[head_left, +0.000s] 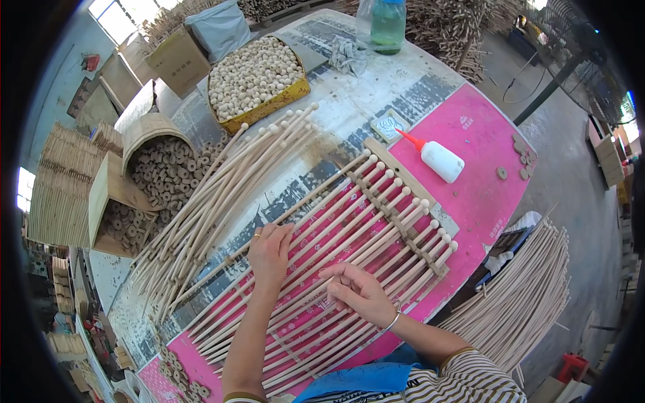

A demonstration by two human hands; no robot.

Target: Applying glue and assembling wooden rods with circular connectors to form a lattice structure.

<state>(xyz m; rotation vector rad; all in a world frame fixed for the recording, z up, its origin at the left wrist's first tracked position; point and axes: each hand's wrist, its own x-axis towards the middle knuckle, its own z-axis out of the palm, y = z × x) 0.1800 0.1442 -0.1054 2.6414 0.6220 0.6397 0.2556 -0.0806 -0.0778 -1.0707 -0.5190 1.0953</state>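
Note:
Thin wooden sticks with round ball ends lie side by side across a wooden rack on the pink sheet. My left hand, with a ring on one finger, is closed at the leftmost long stick, its fingertips bent around it. Over the middle of the row hovers my right hand, fingers curled and thumb drawn in; whatever it may hold is hidden. Small brown wooden pieces form a line across the sticks below the balls. A loose pile of ball-ended sticks lies to the left.
A yellow box of wooden balls stands at the back. Wooden discs spill from a tipped round tub at left. A white glue bottle with a red nozzle lies on the pink sheet. Bundled sticks sit at right, below a fan.

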